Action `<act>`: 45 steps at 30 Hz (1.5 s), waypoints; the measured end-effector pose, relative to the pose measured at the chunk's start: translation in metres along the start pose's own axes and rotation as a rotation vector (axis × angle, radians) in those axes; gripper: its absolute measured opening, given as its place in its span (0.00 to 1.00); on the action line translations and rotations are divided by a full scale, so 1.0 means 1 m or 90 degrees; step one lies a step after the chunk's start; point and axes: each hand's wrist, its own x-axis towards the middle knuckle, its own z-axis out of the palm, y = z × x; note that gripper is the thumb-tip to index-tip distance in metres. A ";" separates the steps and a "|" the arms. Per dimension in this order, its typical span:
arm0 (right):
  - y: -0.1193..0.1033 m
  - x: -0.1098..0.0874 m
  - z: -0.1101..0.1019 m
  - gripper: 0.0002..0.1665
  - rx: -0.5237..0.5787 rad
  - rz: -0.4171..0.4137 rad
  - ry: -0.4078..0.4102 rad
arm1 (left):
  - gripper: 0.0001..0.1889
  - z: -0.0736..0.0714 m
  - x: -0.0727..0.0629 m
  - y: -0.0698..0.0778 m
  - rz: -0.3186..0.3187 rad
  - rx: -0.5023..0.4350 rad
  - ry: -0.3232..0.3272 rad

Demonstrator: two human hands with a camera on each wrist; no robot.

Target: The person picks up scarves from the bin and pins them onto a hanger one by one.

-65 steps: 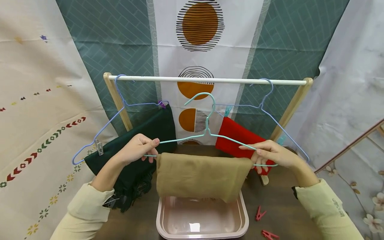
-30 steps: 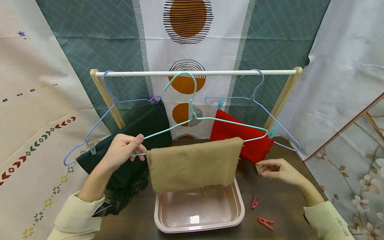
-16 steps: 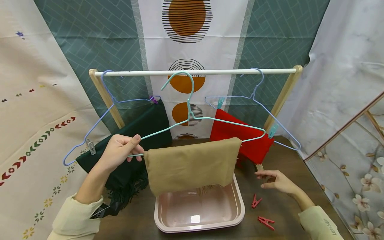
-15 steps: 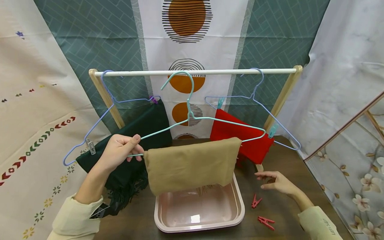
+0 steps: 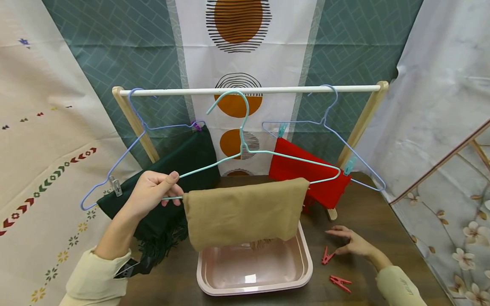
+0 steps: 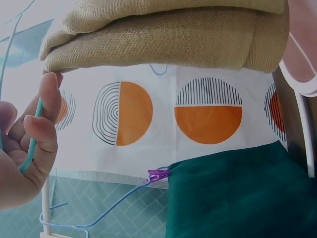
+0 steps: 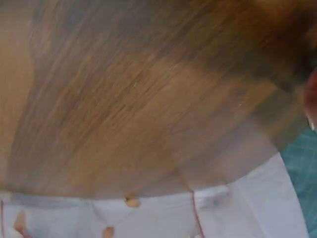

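Observation:
In the head view my left hand [image 5: 155,193] grips the left end of a mint-green clothes hanger [image 5: 287,156]. A folded tan cloth [image 5: 245,212], fringed at its lower edge, drapes over the hanger's bottom bar. The left wrist view shows the fingers [image 6: 42,134] curled round the hanger wire beside the cloth. My right hand [image 5: 356,243] is low over the table with its fingers extended, holding nothing. Its thumb is close to a red clothespin [image 5: 327,256]; whether they touch I cannot tell. Another red clothespin [image 5: 340,283] lies nearer to me.
A pink basin [image 5: 254,291] stands below the cloth. Behind is a rack with a white rod [image 5: 183,91]. Two blue hangers hang from it, one with a dark green cloth [image 5: 180,170], the other with a red cloth [image 5: 298,163], both pegged.
My right hand has let go of the hanger's right end and moved down to the red clothespins. My left hand still holds the hanger, now tilted up at the right.

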 end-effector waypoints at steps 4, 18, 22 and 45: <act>0.008 0.000 0.008 0.34 -0.071 -0.010 -0.004 | 0.23 0.000 0.000 0.000 -0.002 0.001 -0.004; 0.015 0.003 0.021 0.32 -0.155 -0.028 0.049 | 0.23 -0.002 -0.001 0.000 -0.013 -0.014 0.007; 0.013 0.003 0.024 0.27 -0.153 -0.032 0.068 | 0.23 -0.002 -0.002 0.001 -0.010 -0.014 0.010; -0.034 0.004 0.002 0.19 0.072 -0.100 0.092 | 0.22 0.003 -0.002 -0.004 -0.008 -0.007 0.009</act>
